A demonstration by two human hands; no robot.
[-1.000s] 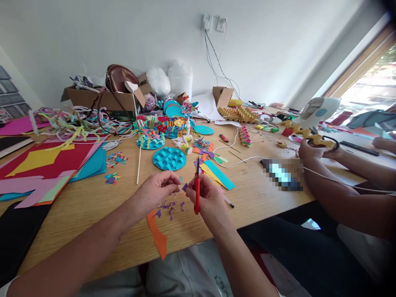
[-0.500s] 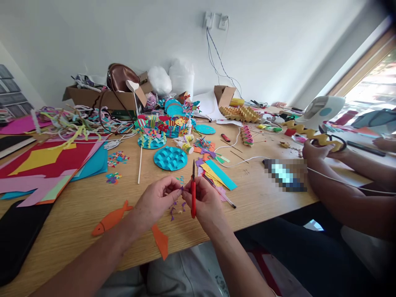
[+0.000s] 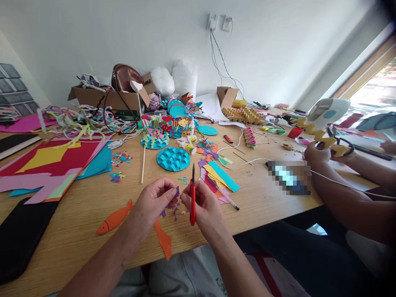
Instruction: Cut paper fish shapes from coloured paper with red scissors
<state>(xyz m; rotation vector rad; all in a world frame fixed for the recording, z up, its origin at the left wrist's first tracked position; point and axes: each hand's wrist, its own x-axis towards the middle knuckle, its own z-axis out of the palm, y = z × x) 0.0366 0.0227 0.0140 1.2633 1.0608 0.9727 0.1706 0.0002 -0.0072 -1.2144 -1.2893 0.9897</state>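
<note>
Between the thumb and fingers of my left hand [image 3: 157, 198] is a small purple paper piece [image 3: 177, 191]. My right hand [image 3: 204, 202] is closed around red-handled scissors [image 3: 193, 202], whose blades point away from me; whether they are parted is hard to see. Purple scraps [image 3: 175, 212] lie on the table just beneath my hands. An orange paper fish [image 3: 114, 218] with a drawn eye rests beside my left forearm, and an orange paper strip [image 3: 163, 241] lies at the table's near edge. Beyond my hands sits a round blue disc [image 3: 173, 159] with wavy paper on it.
Colored paper strips and a pen [image 3: 230, 200] lie right of my hands. Paper sheets [image 3: 62, 165] and a black phone-like slab [image 3: 21, 239] are at left. Decorated fish pieces [image 3: 157, 128] stand farther back. At right, another person's hands [image 3: 318, 154] hold scissors and wavy yellow card.
My hands have moved slightly apart, and the purple piece now shows in my left fingers, away from the right hand. The view has shifted a little. The other person's hands still hold the yellow card.
</note>
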